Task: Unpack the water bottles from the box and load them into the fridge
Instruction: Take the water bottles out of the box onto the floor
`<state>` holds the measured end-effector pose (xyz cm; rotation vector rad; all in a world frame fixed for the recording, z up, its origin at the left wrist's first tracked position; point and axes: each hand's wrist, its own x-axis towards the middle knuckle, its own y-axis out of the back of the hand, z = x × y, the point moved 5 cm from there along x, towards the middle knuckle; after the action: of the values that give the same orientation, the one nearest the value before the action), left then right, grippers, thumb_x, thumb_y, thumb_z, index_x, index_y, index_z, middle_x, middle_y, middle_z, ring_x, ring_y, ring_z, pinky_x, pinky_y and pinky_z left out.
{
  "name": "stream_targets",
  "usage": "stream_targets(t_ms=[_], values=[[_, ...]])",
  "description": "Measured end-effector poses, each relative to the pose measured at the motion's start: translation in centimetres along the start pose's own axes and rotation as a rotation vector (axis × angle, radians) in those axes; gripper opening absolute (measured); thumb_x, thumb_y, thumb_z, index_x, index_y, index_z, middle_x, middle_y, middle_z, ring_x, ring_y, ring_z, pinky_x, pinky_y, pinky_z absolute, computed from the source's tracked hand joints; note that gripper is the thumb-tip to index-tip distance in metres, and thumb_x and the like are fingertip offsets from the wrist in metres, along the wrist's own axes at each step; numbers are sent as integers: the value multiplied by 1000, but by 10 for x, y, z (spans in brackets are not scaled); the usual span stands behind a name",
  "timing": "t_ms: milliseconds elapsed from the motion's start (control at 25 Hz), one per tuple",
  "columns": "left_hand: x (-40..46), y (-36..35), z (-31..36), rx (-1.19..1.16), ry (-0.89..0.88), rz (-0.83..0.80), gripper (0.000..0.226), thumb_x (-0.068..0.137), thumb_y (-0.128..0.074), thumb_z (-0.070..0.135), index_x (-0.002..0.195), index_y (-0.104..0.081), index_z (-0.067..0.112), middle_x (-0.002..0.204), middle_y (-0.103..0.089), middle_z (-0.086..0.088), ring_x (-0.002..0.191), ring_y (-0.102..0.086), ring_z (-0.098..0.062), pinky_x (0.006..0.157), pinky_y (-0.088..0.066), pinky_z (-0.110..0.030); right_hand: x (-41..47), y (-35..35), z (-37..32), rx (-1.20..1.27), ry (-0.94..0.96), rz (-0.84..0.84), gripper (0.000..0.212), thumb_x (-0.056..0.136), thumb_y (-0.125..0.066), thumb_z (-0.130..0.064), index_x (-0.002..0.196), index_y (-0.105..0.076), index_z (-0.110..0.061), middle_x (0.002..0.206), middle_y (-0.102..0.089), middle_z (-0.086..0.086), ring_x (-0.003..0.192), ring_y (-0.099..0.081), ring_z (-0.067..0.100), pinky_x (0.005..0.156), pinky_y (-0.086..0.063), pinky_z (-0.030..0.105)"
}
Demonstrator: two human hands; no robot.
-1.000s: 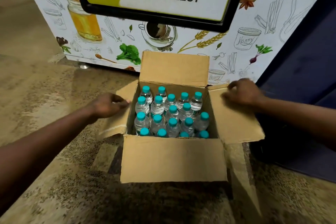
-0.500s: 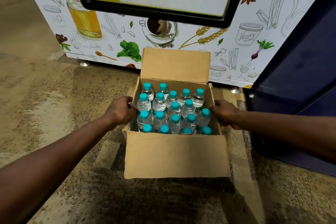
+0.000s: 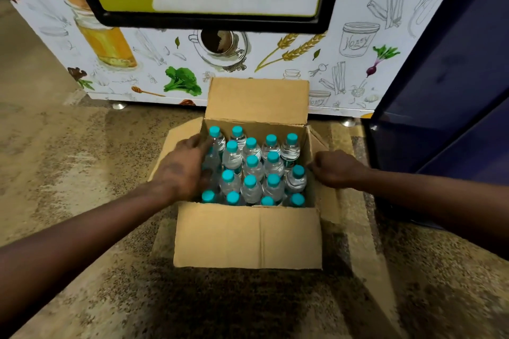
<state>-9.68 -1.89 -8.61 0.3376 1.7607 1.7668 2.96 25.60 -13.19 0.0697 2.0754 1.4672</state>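
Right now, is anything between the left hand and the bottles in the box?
Nothing visible. The box flaps are folded back, and the left hand is already over the left column of bottles, fingers at the far-left one.

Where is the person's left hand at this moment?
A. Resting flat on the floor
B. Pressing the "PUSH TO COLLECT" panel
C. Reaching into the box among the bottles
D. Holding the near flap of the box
C: the left hand is over the left side of the open box, its fingers down among the teal-capped bottles.
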Motion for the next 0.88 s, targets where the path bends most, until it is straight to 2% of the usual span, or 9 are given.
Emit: stream_targets(t_ms=[80,160,240,280,360,480,560,720,880], values=[[-16,26,35,-81,-101,-75,62,91,-66,47,147,-44,31,149,-47,3,125,-50,-14,98,-45,-32,-10,13,-6,-201,119,156,46,101,-41,-50,121,-55,-11,116,-66,17,105,-63,35,77,-48,37],[-29,47,68,-239,-141,-103,52,89,-67,50,137,-56,31,135,-59,11,114,-57,-8,93,-47,-26,-27,26,-17,-112,205,268,44,97,-52,-47,127,-56,-15,113,-66,11,103,-62,31,79,-49,36],[-34,54,89,-338,-149,17,46,89,-69,47,132,-60,31,128,-64,11,110,-62,-10,95,-52,-33,-39,28,-34,65,265,293,42,93,-63,-40,126,-61,-15,111,-69,7,99,-64,24,75,-45,30],[-33,48,95,-332,-146,54,43,90,-68,44,131,-61,31,125,-66,9,109,-62,-11,94,-54,-35,-43,26,-41,140,260,295,39,91,-67,-37,124,-63,-16,110,-70,5,96,-64,20,73,-42,27],[-26,17,100,-280,-110,-7,40,91,-68,38,129,-60,30,123,-66,5,109,-62,-13,93,-54,-36,-48,16,-49,210,194,265,34,88,-72,-35,118,-67,-19,107,-71,1,86,-60,13,67,-42,24],[-5,-30,100,-148,-55,-153,37,88,-70,40,123,-62,28,121,-65,1,110,-62,-18,93,-54,-39,-50,-12,-52,45,77,193,32,83,-75,-46,103,-67,-22,92,-66,-4,75,-56,12,58,-43,27],[8,-46,107,-22,-53,-212,44,85,-72,46,123,-62,25,122,-64,-2,112,-61,-21,94,-54,-41,-48,-23,-54,-25,34,148,40,82,-73,-55,104,-64,-23,82,-53,-7,71,-49,11,57,-37,27],[25,-58,118,92,-79,-340,48,83,-74,47,122,-63,22,114,-66,-4,103,-63,-22,90,-55,-39,-35,-25,-54,-140,-8,89,56,77,-74,-63,112,-61,-22,92,-53,-1,81,-51,17,67,-39,31],[29,-58,124,112,-82,-381,46,83,-76,41,120,-62,18,116,-65,-5,106,-63,-23,90,-55,-38,-38,-32,-46,-52,-31,200,46,77,-79,-53,108,-66,-21,104,-68,2,91,-65,20,67,-47,32]])
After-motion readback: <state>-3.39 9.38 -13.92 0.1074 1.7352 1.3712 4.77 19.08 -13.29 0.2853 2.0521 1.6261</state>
